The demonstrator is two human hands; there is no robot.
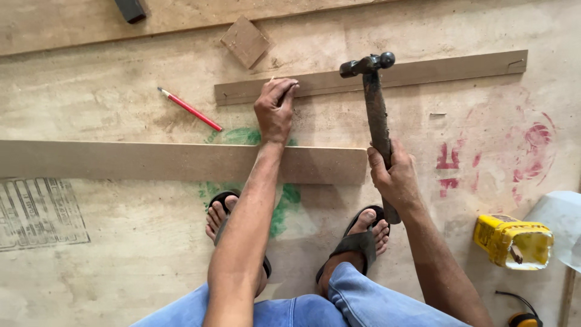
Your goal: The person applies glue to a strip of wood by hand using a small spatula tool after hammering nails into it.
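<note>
My right hand (394, 177) grips the wooden handle of a ball-peen hammer (374, 97), whose dark metal head is raised over a narrow brown wood strip (423, 71) lying on a plywood floor. My left hand (275, 109) rests on that strip near its left end, fingers pinched together as if on something small that I cannot make out. A wider, longer board (151, 162) lies nearer to me, under my left forearm.
A red pencil (189, 109) lies left of the strip. A small square wood offcut (244, 41) sits above it. A yellow container (513, 242) stands at the right, a yellow-and-black tool (523, 318) below it. My sandalled feet (357, 239) are planted near the board.
</note>
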